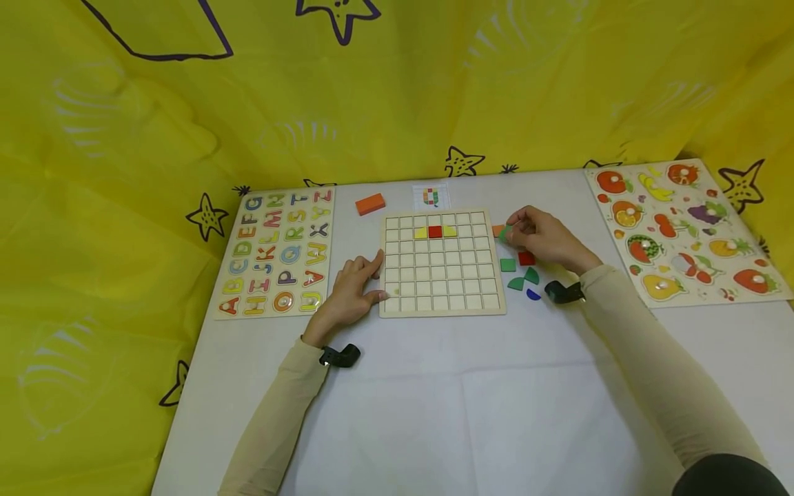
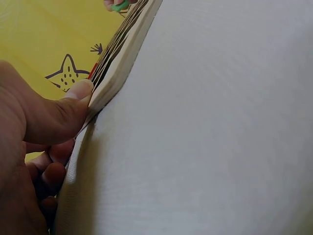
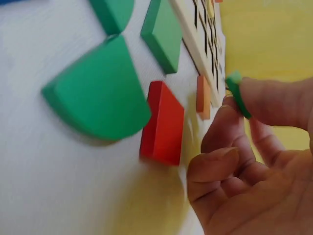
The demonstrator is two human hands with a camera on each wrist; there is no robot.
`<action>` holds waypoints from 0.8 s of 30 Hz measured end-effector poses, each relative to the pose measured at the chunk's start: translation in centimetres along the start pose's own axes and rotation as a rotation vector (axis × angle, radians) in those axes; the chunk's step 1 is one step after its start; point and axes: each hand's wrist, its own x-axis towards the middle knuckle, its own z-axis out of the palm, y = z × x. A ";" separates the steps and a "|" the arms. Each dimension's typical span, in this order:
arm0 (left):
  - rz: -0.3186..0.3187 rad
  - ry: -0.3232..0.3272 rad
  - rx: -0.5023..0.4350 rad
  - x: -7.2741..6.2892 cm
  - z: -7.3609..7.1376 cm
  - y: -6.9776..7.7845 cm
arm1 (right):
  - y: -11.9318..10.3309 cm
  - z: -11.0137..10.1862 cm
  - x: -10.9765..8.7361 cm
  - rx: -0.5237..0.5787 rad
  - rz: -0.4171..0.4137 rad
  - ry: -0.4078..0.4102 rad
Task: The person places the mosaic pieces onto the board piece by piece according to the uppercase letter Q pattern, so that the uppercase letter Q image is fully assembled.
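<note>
A square wooden grid board [image 1: 422, 290] lies in the middle of the table. Near its top sit a red square block [image 1: 435, 232] and yellow pieces [image 1: 421, 233] on either side of it. My left hand [image 1: 352, 292] rests at the board's left edge, thumb by the lower corner and forefinger higher up; the left wrist view has the thumb [image 2: 61, 110] pressing the rim. Just right of the board, my right hand [image 1: 546, 238] pinches a small green block [image 3: 238, 95] between thumb and fingers, held above the table. Its full outline is partly hidden by the fingers.
Beside the board's right edge lie a green square [image 1: 508, 265], a red block [image 1: 526, 258], green quarter-rounds [image 1: 531, 275], a blue half-round [image 1: 533, 295] and an orange block [image 1: 498, 231]. A pattern card [image 1: 431, 197] stands behind. Letter [image 1: 273, 255] and fruit [image 1: 688, 234] puzzles flank the board.
</note>
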 end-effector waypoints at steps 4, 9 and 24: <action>-0.008 -0.002 -0.004 0.0 0.0 0.0 | -0.4 0.1 0.0 0.042 -0.010 0.032; -0.013 -0.005 -0.007 0.1 0.0 -0.1 | -0.7 0.5 0.3 0.065 -0.018 0.080; 0.002 0.003 -0.009 0.0 0.0 -0.1 | -1.9 3.2 1.7 0.125 -0.054 0.129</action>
